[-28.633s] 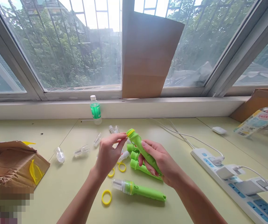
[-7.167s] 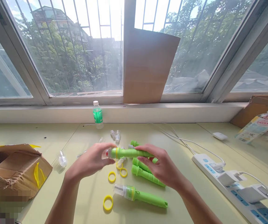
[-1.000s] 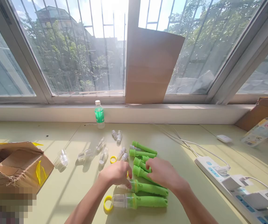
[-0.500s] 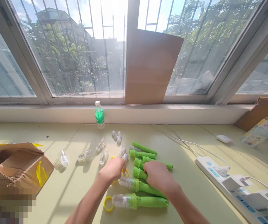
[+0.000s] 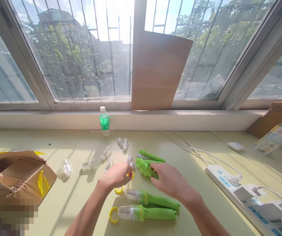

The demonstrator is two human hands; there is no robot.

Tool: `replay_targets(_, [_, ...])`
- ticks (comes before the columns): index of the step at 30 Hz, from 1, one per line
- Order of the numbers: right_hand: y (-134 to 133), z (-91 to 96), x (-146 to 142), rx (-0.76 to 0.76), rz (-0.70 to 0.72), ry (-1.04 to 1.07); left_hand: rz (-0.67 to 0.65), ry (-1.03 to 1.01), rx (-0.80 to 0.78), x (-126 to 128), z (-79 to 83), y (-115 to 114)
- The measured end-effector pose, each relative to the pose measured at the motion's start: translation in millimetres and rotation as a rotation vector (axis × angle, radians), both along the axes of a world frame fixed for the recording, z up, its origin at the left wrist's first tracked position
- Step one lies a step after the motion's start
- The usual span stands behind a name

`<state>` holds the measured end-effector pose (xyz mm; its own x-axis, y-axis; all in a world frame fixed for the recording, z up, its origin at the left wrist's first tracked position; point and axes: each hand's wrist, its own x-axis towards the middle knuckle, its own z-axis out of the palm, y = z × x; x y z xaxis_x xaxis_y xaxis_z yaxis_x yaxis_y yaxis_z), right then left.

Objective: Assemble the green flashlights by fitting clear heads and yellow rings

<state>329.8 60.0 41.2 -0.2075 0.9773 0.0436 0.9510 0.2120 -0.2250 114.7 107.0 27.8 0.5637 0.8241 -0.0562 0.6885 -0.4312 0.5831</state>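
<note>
My right hand (image 5: 168, 179) is closed around a green threaded plastic tube (image 5: 144, 167), its open end pointing left over other green tubes (image 5: 153, 154). A yellow ring (image 5: 132, 175) is pinched in the fingers of my left hand (image 5: 116, 175), just left of that tube. Clear ribbed caps (image 5: 129, 159) lie beyond my left fingertips, partly hidden. Nearer to me lie two green tubes with clear caps and yellow rings on them, an upper one (image 5: 153, 199) and a lower one (image 5: 155, 213). Two loose yellow rings, one (image 5: 118, 190) above the other (image 5: 114, 215), lie beside them.
More clear caps (image 5: 89, 164) are scattered to the left, near an open cardboard box (image 5: 32, 173). A green-labelled bottle (image 5: 104, 121) stands by the window ledge. On the right are a power strip (image 5: 229, 183) with plugs and cables, a white device (image 5: 235, 146) and a plastic pack (image 5: 276, 137).
My right hand has lifted a green tube from the lower part of the group and moved it up and slightly left. My left hand has shifted slightly, uncovering a loose yellow ring.
</note>
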Motion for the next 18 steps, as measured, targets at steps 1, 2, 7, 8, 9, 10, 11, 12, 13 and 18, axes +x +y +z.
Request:
replay_targets(1, [0.2,1.7,-0.1,0.025,0.009,0.031,0.002,-0.022,0.012,-3.1,5.2,-0.3])
replay_targets(2, [0.4,3.4,-0.5,0.049,0.017,0.057,0.007,-0.047,0.025,-6.0,10.1,-0.5])
replay_targets(7, [1.5,8.9,-4.5,0.115,0.043,0.135,0.001,-0.37,-0.004,-16.8,27.7,0.7])
replay_targets(8, [1.6,9.3,-5.1,0.123,0.048,0.142,-0.005,-0.437,-0.034,-18.1,30.2,1.1])
replay_targets(9, [1.6,9.6,-5.7,0.134,0.054,0.147,-0.006,-0.483,-0.059,-19.3,32.4,1.5])
replay_targets(10, [1.6,9.7,-6.1,0.148,0.057,0.149,-0.003,-0.514,-0.076,-20.3,34.4,1.7])
replay_targets(11, [1.5,9.8,-6.4,0.163,0.058,0.149,0.004,-0.532,-0.085,-21.1,36.2,1.8])
replay_targets(12, [1.4,9.8,-6.7,0.175,0.059,0.146,0.011,-0.542,-0.089,-21.7,37.8,1.7])
replay_targets(13, [1.1,10.0,-7.0,0.185,0.057,0.143,0.018,-0.548,-0.09,-22.0,39.3,1.4])
replay_targets(18, [-1.0,13.3,-9.5,0.203,0.1,0.149,0.024,-0.597,-0.085,-20.3,44.4,-1.9])
